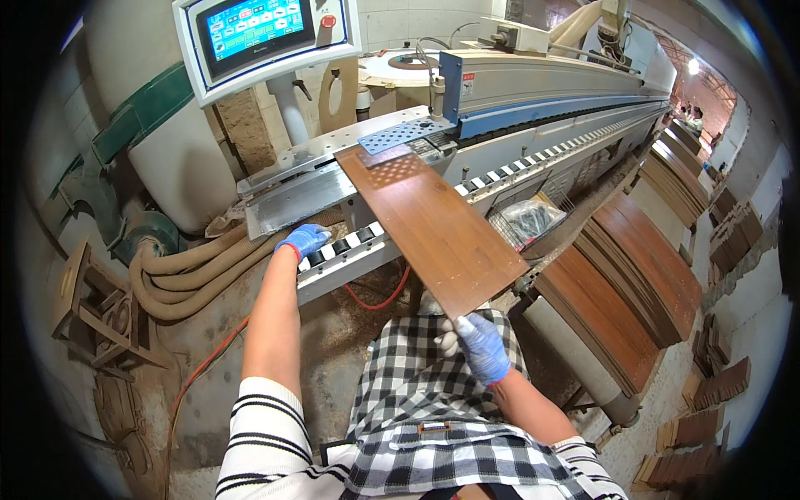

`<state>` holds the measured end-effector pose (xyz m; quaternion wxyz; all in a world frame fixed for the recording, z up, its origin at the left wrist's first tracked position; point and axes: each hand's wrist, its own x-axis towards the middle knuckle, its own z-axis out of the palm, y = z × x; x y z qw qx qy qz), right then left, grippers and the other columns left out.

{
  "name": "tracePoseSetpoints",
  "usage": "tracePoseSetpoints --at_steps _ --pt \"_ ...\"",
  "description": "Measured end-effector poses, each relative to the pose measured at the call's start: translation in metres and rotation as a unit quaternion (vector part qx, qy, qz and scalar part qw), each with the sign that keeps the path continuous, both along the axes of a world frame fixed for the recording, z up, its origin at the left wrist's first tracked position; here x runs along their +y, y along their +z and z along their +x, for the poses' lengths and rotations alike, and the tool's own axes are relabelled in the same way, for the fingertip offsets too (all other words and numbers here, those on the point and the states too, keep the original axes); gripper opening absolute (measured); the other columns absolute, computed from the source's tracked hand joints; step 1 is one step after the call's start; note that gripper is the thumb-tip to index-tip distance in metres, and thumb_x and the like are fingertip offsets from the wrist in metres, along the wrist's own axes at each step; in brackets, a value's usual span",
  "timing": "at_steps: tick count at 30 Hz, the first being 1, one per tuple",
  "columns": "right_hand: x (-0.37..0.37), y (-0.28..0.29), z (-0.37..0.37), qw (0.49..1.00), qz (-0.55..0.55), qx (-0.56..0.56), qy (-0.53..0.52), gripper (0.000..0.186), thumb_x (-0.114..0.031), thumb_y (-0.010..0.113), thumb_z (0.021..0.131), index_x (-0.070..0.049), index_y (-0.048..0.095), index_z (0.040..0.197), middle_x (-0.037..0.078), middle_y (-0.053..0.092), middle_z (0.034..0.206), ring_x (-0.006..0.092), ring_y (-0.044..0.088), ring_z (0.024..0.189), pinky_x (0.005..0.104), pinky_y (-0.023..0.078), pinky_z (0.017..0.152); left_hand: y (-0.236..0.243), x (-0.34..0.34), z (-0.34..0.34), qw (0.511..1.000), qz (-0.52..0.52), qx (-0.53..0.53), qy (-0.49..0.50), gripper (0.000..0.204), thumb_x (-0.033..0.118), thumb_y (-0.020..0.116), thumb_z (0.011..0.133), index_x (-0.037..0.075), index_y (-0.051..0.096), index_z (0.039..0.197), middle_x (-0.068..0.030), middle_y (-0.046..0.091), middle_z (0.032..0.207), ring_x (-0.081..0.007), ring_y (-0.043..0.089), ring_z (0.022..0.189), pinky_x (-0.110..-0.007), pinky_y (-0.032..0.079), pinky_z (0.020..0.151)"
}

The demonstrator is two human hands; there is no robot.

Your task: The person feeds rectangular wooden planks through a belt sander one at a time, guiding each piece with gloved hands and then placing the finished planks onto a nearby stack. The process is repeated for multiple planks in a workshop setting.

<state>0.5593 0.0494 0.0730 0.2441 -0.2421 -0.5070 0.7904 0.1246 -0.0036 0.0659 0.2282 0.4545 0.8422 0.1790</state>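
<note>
A long brown wood-grain board (442,233) lies across the machine, its far end beside a perforated blue plate (392,132). My right hand (475,346), in a blue-and-grey glove, grips the board's near end. My left hand (304,239), gloved the same way, has its fingers closed over the left end of the black-and-white roller rail (337,250). A bare metal plate (287,208) sits just beyond that hand. A blue fence (517,117) runs away to the back right along the long machine.
A control screen (257,29) stands at upper left. Hoses (179,293) and a wooden stand (87,312) are at left; a red line (367,304) hangs below the rail. Stacked boards (633,258) fill a roller rack at right. People (692,121) are far back.
</note>
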Motion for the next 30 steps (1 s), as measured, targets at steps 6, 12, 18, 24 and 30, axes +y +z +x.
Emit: tracePoseSetpoints --at_steps 6,12,18,24,30 --pt "0.039 0.002 0.013 0.993 -0.078 0.018 -0.092 0.031 -0.034 0.051 0.095 -0.003 0.057 0.095 0.005 0.061 0.067 0.0130 0.058 0.059 0.0228 0.048 0.057 -0.008 -0.004 -0.004 0.999 0.036 0.009 -0.005 0.039 0.032 0.051 0.088 0.006 0.063 0.115 -0.0150 0.064 0.112 -0.0285 0.060 0.103 -0.034 0.044 0.092" --pt "0.086 0.002 0.026 0.976 -0.117 0.046 -0.178 0.024 -0.028 0.055 0.094 -0.004 0.058 0.089 0.002 0.058 0.064 0.0116 0.053 0.051 0.0303 0.055 0.067 0.000 -0.003 0.000 1.000 0.015 -0.022 0.006 0.042 0.033 0.056 0.088 0.001 0.060 0.116 -0.0158 0.062 0.118 -0.0279 0.057 0.110 -0.034 0.042 0.096" --pt "0.128 0.005 0.035 0.967 -0.096 0.085 -0.222 0.025 -0.029 0.051 0.096 -0.004 0.056 0.091 -0.002 0.051 0.061 0.0081 0.046 0.048 0.0305 0.054 0.067 -0.006 -0.004 -0.006 0.999 0.007 -0.048 0.007 0.040 0.032 0.057 0.089 0.003 0.061 0.117 -0.0120 0.063 0.116 -0.0243 0.058 0.107 -0.034 0.042 0.094" --pt "0.165 -0.016 0.062 0.947 -0.097 0.104 -0.287 0.033 -0.031 0.051 0.096 0.001 0.054 0.105 0.004 0.057 0.071 0.0093 0.048 0.054 0.0236 0.047 0.059 -0.021 -0.004 -0.029 0.997 -0.008 -0.068 -0.027 0.040 0.034 0.056 0.090 0.004 0.062 0.117 -0.0084 0.064 0.114 -0.0199 0.057 0.106 -0.033 0.042 0.094" --pt "0.122 -0.100 0.220 0.845 0.122 -0.149 -0.499 0.039 -0.014 0.051 0.094 -0.005 0.046 0.131 0.008 0.065 0.085 0.0110 0.059 0.068 0.0231 0.047 0.057 -0.033 -0.006 -0.049 0.997 0.030 -0.057 -0.038 0.037 0.032 0.057 0.090 0.004 0.063 0.114 -0.0100 0.065 0.110 -0.0213 0.059 0.103 -0.034 0.044 0.093"
